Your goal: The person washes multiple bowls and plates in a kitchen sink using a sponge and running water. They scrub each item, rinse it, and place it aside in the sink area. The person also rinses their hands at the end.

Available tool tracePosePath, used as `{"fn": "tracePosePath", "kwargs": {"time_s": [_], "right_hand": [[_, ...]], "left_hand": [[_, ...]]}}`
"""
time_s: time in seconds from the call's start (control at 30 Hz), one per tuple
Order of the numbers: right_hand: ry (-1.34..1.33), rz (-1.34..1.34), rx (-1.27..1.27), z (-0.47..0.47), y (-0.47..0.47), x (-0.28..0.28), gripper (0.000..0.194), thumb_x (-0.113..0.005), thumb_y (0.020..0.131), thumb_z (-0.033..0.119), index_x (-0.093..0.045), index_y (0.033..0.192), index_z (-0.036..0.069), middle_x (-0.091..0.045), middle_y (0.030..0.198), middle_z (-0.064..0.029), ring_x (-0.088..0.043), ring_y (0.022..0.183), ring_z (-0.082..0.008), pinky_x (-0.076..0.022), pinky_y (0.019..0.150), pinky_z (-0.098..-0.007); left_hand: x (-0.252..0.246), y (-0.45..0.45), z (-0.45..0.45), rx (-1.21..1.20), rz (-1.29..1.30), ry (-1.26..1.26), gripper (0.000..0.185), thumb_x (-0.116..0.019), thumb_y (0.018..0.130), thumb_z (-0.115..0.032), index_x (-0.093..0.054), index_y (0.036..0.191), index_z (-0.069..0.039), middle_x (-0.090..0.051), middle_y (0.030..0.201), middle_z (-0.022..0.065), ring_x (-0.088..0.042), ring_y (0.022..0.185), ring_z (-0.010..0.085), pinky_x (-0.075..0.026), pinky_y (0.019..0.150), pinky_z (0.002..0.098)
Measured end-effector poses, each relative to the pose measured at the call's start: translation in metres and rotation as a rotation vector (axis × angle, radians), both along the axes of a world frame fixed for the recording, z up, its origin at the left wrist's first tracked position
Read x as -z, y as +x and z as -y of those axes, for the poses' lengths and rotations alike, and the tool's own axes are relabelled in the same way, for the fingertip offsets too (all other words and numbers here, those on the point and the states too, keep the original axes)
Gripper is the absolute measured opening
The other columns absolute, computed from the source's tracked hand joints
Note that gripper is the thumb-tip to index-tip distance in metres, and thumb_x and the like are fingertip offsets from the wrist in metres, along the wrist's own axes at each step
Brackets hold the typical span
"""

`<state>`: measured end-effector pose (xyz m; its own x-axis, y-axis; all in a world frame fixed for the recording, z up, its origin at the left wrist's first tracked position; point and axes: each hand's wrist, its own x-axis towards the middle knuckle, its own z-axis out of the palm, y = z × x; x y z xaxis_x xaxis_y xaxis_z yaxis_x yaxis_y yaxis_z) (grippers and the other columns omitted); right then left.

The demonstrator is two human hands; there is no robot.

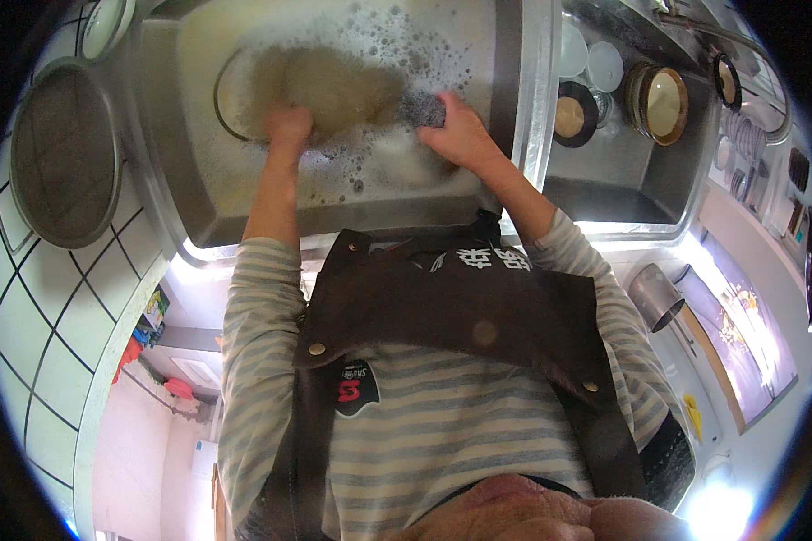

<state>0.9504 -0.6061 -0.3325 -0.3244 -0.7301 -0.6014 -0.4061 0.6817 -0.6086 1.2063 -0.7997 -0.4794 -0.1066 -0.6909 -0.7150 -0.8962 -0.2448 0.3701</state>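
Observation:
Soapy, cloudy water [406, 169] with bubbles fills the large stainless-steel sink [243, 223] before me. My right hand [463, 132] holds a dark grey scouring pad [423, 109] between thumb and fingers, at the water's surface. To its left, my left hand [289, 125] dips into the water, its fingers hidden by the murk. A brownish, blurred mass [338, 84] shows beside both hands; whether it is a submerged vessel or stirred-up dirt I cannot tell. A thin dark curved rim [218, 88] shows left of my left hand.
Right of the divider [536, 88], a second sink [595, 166] holds stacked bowls [664, 105], white dishes [605, 66] and a dark-rimmed dish [575, 115]. A large oval metal pan [66, 152] rests on the tiled counter [61, 318] at left. A metal pot [655, 297] stands at right.

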Motion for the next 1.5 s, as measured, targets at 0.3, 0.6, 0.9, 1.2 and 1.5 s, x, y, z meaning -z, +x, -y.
{"fn": "tracePosePath", "kwargs": {"time_s": [0.3,0.6,0.9,1.2,1.5], "right_hand": [[-0.092,-0.115,-0.169,-0.016,0.024,0.026,0.058,-0.065,0.083,0.018,-0.048,0.137,0.006,-0.059,0.126,-0.0264,-0.056,0.120,-0.0434,-0.0440,0.104,-0.0488],[0.203,-0.076,-0.341,-0.015,0.046,0.021,0.071,-0.070,0.077,0.024,-0.046,0.139,0.003,-0.058,0.123,-0.0303,-0.055,0.118,-0.0449,-0.0454,0.102,-0.0502],[0.003,-0.118,-0.489,-0.028,0.060,0.013,0.064,-0.072,0.080,0.022,-0.046,0.136,0.006,-0.059,0.119,-0.0254,-0.059,0.110,-0.0434,-0.0486,0.094,-0.0509],[0.053,-0.447,-0.675,-0.027,0.045,0.024,0.024,-0.054,0.096,0.016,-0.064,0.117,0.013,-0.063,0.104,-0.0161,-0.064,0.101,-0.0376,-0.0547,0.076,-0.0518],[-0.040,-0.345,-0.714,-0.011,0.009,0.023,0.021,-0.067,0.076,0.010,-0.070,0.096,0.004,-0.068,0.094,-0.0203,-0.066,0.094,-0.0386,-0.0548,0.081,-0.0487]], "left_hand": [[-0.049,-0.025,-0.055,-0.682,-0.724,0.563,0.034,-0.061,0.089,-0.015,-0.062,0.118,0.003,-0.066,0.112,0.0147,-0.066,0.100,0.0274,-0.054,0.084,0.0444],[-0.031,-0.063,-0.109,0.216,-0.156,0.370,0.047,-0.065,0.083,-0.037,-0.071,0.105,0.004,-0.072,0.107,0.0221,-0.068,0.102,0.0364,-0.051,0.091,0.0454],[-0.062,-0.072,-0.093,0.442,-0.052,-0.072,0.039,-0.055,0.082,-0.027,-0.072,0.094,0.006,-0.071,0.095,0.0276,-0.069,0.100,0.0405,-0.053,0.091,0.0450],[-0.091,-0.101,-0.076,0.470,-0.105,-0.167,0.034,-0.056,0.080,-0.022,-0.070,0.092,0.006,-0.070,0.090,0.0289,-0.069,0.091,0.0427,-0.054,0.084,0.0478],[-0.094,-0.118,-0.082,0.379,-0.290,-0.473,0.041,-0.065,0.082,-0.023,-0.059,0.117,-0.002,-0.067,0.104,0.0232,-0.063,0.101,0.0436,-0.050,0.089,0.0514]]}}
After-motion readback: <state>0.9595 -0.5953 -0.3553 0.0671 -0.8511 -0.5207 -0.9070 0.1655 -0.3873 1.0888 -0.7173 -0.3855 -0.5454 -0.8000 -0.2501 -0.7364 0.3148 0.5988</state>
